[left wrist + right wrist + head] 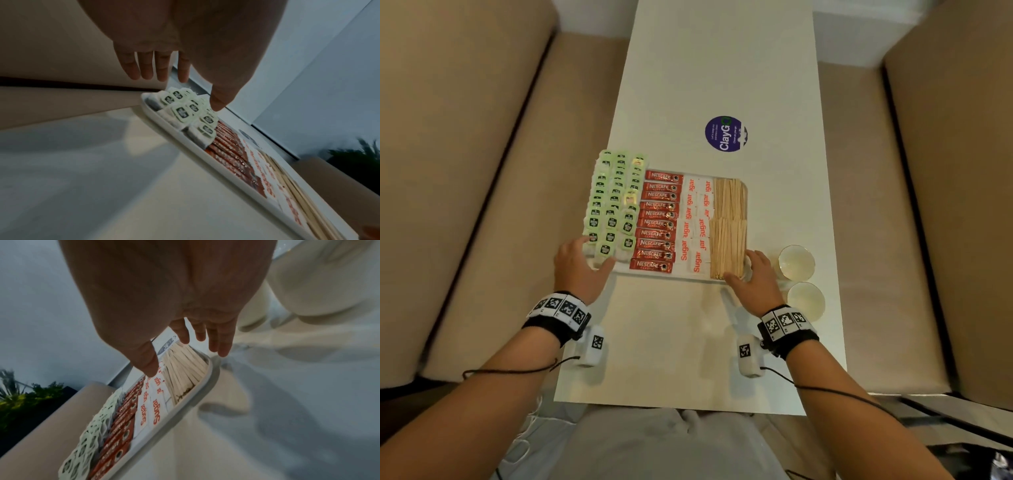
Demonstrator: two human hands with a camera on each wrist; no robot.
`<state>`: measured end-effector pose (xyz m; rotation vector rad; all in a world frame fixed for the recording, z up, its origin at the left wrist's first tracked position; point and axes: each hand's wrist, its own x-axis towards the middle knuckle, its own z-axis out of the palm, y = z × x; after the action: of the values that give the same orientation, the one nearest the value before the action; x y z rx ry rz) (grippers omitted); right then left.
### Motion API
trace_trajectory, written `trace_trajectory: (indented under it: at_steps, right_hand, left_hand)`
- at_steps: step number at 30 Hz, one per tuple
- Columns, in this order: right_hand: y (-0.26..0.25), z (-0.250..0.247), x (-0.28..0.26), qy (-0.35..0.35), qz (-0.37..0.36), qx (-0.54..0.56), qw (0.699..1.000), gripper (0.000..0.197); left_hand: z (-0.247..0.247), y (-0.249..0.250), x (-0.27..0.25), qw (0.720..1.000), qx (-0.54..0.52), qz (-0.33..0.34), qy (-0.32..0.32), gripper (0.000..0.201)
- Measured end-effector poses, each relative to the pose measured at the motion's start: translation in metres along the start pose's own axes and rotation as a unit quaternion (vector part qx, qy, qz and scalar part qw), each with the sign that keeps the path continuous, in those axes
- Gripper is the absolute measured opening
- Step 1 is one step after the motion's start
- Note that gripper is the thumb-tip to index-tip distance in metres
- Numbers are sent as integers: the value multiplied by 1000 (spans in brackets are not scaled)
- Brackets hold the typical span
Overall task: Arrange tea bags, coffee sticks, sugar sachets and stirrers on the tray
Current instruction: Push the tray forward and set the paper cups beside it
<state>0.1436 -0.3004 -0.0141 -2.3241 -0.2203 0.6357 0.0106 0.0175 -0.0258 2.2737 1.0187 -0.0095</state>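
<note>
- left hand (577,265) and right hand (756,274): fingers spread, at the tray's near corners.
- tray (654,275): stiff, probably light; loose tea bags (613,202) and stirrers (728,226) could slide; lift level by both ends.

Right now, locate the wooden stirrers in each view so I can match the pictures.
Head: the wooden stirrers fill the tray's right end, beside the right hand.
Left wrist: they show at the lower right, at the tray's far end.
Right wrist: centre, under the fingertips.
Shared landmark: the sugar sachets next to them.
</note>
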Motion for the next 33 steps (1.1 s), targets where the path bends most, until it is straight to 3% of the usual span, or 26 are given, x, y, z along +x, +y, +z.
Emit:
trace_trajectory:
  at_steps: [5, 8, 12, 18, 21, 24, 27, 33]
  right_hand:
    - [-1, 18, 5, 15, 23, -72, 997, 57]
    - [-13, 28, 12, -23, -21, -117, 993, 43]
    - [-30, 41, 19, -89, -45, -167, 981, 40]
    - [-34, 61, 18, -103, -54, -257, 959, 37]
    - [-32, 65, 16, -94, -67, -270, 956, 36]
    - [-29, 69, 16, -91, -70, -270, 956, 36]
    - [-30, 66, 17, -89, -74, -256, 960, 35]
    - [-34, 39, 44, -89, -58, -222, 969, 41]
  left_hand:
    - [4, -7, -4, 997, 46, 54, -26, 56]
    - [10, 7, -6, 991, 65, 115, -37, 47]
    - [29, 35, -8, 971, 86, 205, -86, 41]
    - [59, 73, -12, 895, 255, 317, -184, 59]
    - [69, 84, -10, 854, 328, 331, -230, 76]
    - [72, 91, -8, 831, 369, 330, -254, 80]
    - [72, 93, -5, 828, 372, 340, -244, 77]
    - [69, 107, 14, 849, 333, 347, -221, 74]
